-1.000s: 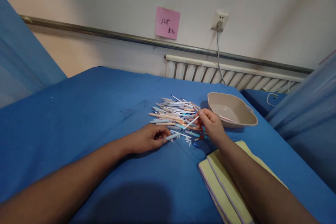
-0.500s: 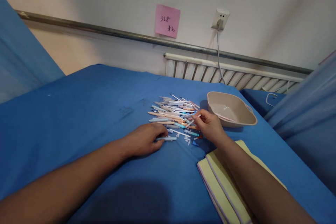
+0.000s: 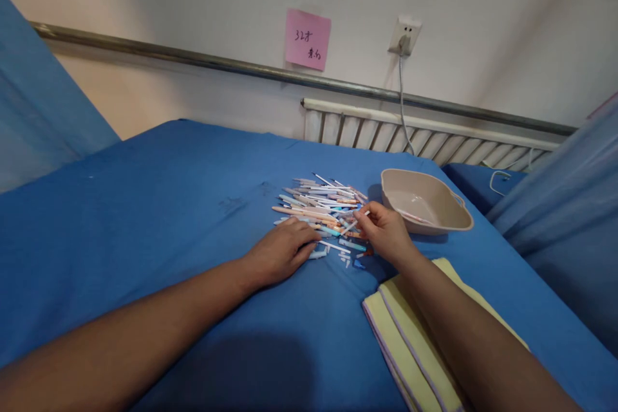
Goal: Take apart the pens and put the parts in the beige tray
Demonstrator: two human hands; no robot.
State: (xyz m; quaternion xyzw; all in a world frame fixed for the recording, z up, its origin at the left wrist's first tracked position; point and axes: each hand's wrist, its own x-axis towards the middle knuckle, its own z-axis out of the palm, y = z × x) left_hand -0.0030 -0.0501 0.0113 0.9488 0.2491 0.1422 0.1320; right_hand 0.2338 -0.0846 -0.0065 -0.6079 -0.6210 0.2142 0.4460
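Nearest, under the right forearm, lies a folded yellow cloth with a lilac edge stripe, flat on the blue tabletop. Ahead of it the right hand is pinched shut on a thin white pen refill, which slants up from the fingertips over the near right edge of the heap. The left hand lies palm down just left of the right one, fingers spread loosely over the near edge of the pile of pens; a pale blue pen barrel pokes out from under its fingertips, though whether the fingers grip it cannot be told. The two hands are close but apart.

The pile, a loose scatter of white, peach and pale blue pens and small parts, lies directly beyond both hands. Just right of the right hand and a little farther off stands a beige plastic basin holding a pink-and-white pen.

Beyond the tabletop a white radiator runs along the wall under a metal rail. A grey cable hangs from a wall socket. Left of the socket is a pink sticky note with handwriting: "32" followed by characters too small to make out. Blue drapes hang at both sides.
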